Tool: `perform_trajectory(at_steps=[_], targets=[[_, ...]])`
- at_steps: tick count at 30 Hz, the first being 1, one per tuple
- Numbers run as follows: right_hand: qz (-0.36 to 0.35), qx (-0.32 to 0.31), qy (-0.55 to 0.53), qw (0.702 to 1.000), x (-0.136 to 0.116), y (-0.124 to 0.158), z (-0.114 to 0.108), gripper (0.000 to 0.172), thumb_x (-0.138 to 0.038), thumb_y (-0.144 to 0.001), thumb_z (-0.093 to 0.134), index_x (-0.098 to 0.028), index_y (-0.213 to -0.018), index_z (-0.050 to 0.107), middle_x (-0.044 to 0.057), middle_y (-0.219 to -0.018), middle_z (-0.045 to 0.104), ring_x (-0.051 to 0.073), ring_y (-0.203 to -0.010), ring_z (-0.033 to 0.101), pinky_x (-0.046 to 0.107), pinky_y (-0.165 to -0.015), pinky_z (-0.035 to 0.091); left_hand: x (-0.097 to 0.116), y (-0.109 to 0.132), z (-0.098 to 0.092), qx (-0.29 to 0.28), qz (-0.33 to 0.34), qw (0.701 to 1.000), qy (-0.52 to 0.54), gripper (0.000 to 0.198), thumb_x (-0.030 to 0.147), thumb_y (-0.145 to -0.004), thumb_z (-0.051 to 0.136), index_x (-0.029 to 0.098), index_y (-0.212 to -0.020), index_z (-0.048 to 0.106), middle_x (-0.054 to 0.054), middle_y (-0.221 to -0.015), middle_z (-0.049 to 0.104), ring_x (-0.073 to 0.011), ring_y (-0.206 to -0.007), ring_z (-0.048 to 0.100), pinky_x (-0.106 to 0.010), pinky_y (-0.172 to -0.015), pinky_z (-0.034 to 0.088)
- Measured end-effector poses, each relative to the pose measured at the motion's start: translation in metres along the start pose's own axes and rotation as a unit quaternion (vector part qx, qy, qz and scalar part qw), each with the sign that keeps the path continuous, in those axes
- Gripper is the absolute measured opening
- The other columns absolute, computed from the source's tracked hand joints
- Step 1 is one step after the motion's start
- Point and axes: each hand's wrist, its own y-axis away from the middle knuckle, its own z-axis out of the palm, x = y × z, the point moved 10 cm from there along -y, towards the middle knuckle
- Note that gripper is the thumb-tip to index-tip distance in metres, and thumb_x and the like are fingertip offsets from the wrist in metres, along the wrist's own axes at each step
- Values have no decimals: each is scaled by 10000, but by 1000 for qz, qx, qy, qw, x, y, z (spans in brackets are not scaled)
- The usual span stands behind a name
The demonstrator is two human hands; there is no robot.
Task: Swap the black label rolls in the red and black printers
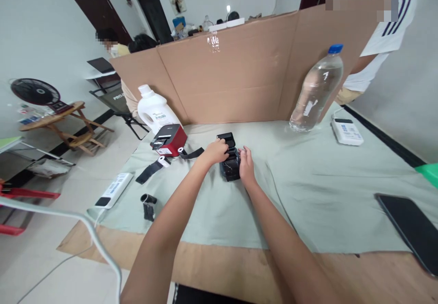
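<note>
A small black box-shaped device (232, 167) with a flipped-up lid (226, 138) stands on the cloth in front of me; it resembles a portable label printer. My left hand (218, 151) has its fingers curled at the hinge side, between lid and body; whether they pinch something small is hidden. Against the device's right side, my right hand (247, 165) steadies it with bent fingers. Left of it lie a red and black printer (171, 140) and two small rolls with black strips (152, 169), (192, 153). Nearer me is a black roll (148, 207).
A cardboard screen (232, 80) borders the table's back. Before it stand a white jug (158, 112) and a water bottle (316, 94). White power strips (114, 190), (347, 131) lie at both sides; a black phone (410, 231) is at right. People are beyond the screen.
</note>
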Motion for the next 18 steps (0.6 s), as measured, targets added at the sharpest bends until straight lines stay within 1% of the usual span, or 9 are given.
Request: perform_trajectory(at_steps=[4, 6, 8, 10, 13, 15, 16, 17, 18], targets=[[-1, 4, 6, 1000, -1, 0, -1, 651, -676, -946, 373, -226, -1402, 485, 132, -1330, 640, 250, -1230, 599, 462, -1097, 425, -5, 5, -11, 21, -3, 999, 37, 261, 270, -881, 581, 153, -1072, 715, -130, -1094, 616, -286, -1111, 572, -367, -935, 493], [0, 5, 7, 1000, -2, 0, -1, 656, -678, -940, 378, -222, -1400, 486, 134, -1336, 634, 251, -1230, 598, 462, -1094, 427, -13, 11, -19, 58, -13, 994, 93, 268, 280, -886, 573, 154, -1092, 691, -117, -1110, 606, -268, -1119, 569, -371, -997, 471], [2, 6, 8, 1000, -2, 0, -1, 670, -677, -935, 380, -208, -1402, 484, 143, -1336, 630, 255, -1229, 596, 464, -1090, 427, -26, 21, -24, 101, -42, 976, 186, 257, 282, -904, 530, 155, -1089, 656, -102, -1119, 606, -240, -1102, 574, -366, -1029, 457], [3, 9, 7, 1000, -2, 0, -1, 671, -668, -938, 376, -197, -1405, 482, 150, -1336, 628, 257, -1230, 594, 466, -1096, 417, -43, 36, -20, 128, -95, 937, 310, 248, 277, -924, 459, 164, -1078, 617, -79, -1074, 624, -211, -1037, 592, -352, -987, 482], [5, 6, 1, 1000, -2, 1, -1, 652, -648, -951, 368, -201, -1413, 477, 148, -1352, 621, 254, -1236, 591, 466, -1102, 406, -63, 69, 4, 136, -190, 838, 494, 282, 293, -943, 352, 185, -1074, 578, -48, -977, 641, -184, -911, 614, -311, -825, 528], [6, 5, 0, 1000, 0, 1, -1, 643, -643, -955, 368, -208, -1416, 478, 145, -1361, 617, 252, -1232, 594, 467, -1095, 412, -68, 94, 19, 137, -222, 778, 572, 313, 360, -956, 343, 202, -1109, 566, -42, -994, 647, -174, -887, 627, -284, -756, 531], [6, 8, 1, 1000, 0, 0, -1, 639, -644, -955, 370, -211, -1412, 481, 142, -1358, 620, 251, -1226, 597, 468, -1093, 414, -69, 106, 24, 139, -231, 761, 591, 329, 411, -957, 366, 214, -1140, 556, -39, -1008, 650, -171, -885, 634, -276, -742, 531], [5, 12, 3, 1000, 1, 0, -2, 635, -648, -954, 371, -216, -1405, 488, 138, -1350, 625, 249, -1219, 600, 470, -1092, 414, -71, 118, 28, 141, -235, 754, 596, 353, 462, -949, 409, 228, -1178, 541, -35, -1016, 654, -170, -884, 641, -273, -736, 532], [3, 16, 5, 1000, 2, -1, -2, 631, -653, -951, 373, -223, -1396, 494, 132, -1341, 631, 247, -1211, 602, 471, -1093, 413, -73, 130, 30, 144, -240, 756, 591, 385, 499, -932, 460, 241, -1211, 522, -32, -1013, 659, -171, -878, 647, -274, -731, 534]])
